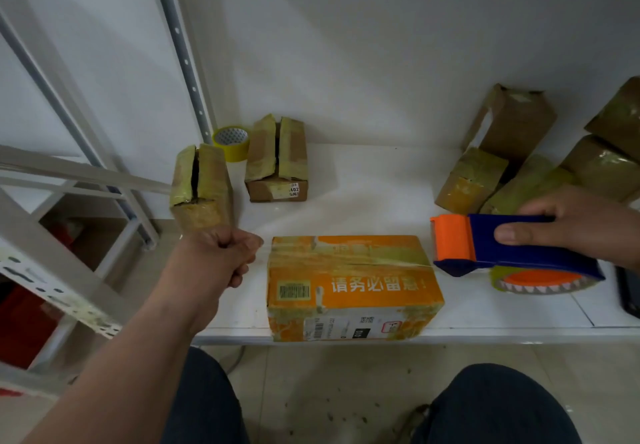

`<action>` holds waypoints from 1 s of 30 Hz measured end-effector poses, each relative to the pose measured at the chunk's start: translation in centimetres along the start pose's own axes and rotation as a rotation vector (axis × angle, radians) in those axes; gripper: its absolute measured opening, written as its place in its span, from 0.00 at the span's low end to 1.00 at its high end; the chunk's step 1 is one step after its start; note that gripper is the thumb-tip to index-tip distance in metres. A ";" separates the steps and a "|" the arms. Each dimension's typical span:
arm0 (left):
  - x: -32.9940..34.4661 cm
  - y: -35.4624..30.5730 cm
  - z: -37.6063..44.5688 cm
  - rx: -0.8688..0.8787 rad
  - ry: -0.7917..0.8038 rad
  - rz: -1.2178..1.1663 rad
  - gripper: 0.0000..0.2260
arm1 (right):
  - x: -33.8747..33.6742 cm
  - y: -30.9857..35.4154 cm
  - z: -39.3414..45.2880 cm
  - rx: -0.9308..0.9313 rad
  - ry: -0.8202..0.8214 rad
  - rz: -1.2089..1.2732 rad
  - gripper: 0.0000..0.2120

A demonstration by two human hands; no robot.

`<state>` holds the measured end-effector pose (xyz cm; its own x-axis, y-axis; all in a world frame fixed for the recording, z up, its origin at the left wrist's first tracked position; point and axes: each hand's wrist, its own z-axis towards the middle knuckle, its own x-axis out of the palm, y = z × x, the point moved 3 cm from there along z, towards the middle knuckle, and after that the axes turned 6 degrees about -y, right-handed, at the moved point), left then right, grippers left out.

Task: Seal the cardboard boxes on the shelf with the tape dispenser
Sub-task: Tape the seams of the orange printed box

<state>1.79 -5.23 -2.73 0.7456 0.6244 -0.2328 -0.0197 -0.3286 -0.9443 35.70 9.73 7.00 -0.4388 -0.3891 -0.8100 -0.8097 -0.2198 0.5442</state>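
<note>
An orange cardboard box (351,284) lies at the front edge of the white shelf (374,180). My right hand (585,225) grips the blue and orange tape dispenser (512,249) just right of the box. A strip of clear tape (346,256) stretches from the dispenser across the box top to my left hand (225,253), which pinches its free end at the box's left side. Two brown boxes with open top seams stand behind: one at the left (201,187), one further back (277,159).
A spare yellowish tape roll (231,142) sits in the back left corner. Several taped brown boxes (512,153) are piled at the back right. Metal shelf uprights (180,49) rise on the left. A dark object (628,291) lies at the right edge. My knees are below the shelf.
</note>
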 end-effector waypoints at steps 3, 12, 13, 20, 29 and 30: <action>-0.1 -0.3 0.4 0.022 0.005 0.003 0.06 | -0.3 -0.8 0.2 0.007 0.035 -0.001 0.40; 0.0 0.3 1.2 -0.005 0.032 -0.056 0.06 | -0.9 -0.9 1.0 0.047 0.040 -0.054 0.29; 0.3 0.6 1.1 -0.017 0.031 -0.059 0.06 | -1.0 -1.0 1.3 0.057 0.049 -0.081 0.32; 1.1 2.5 0.6 0.017 -0.025 -0.048 0.08 | -0.3 -1.2 3.2 0.072 0.076 -0.235 0.26; 1.3 3.8 1.0 -0.005 -0.079 0.035 0.03 | 1.2 -1.8 4.7 0.092 0.117 -0.326 0.16; 1.3 3.9 1.0 -0.011 -0.081 0.052 0.03 | 1.5 -2.0 4.8 0.088 0.125 -0.325 0.15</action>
<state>2.00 -4.95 -6.94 0.6875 0.6612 -0.3003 -0.0495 -0.3700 -0.9277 34.79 13.84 3.73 -0.1060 -0.4186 -0.9020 -0.9321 -0.2741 0.2368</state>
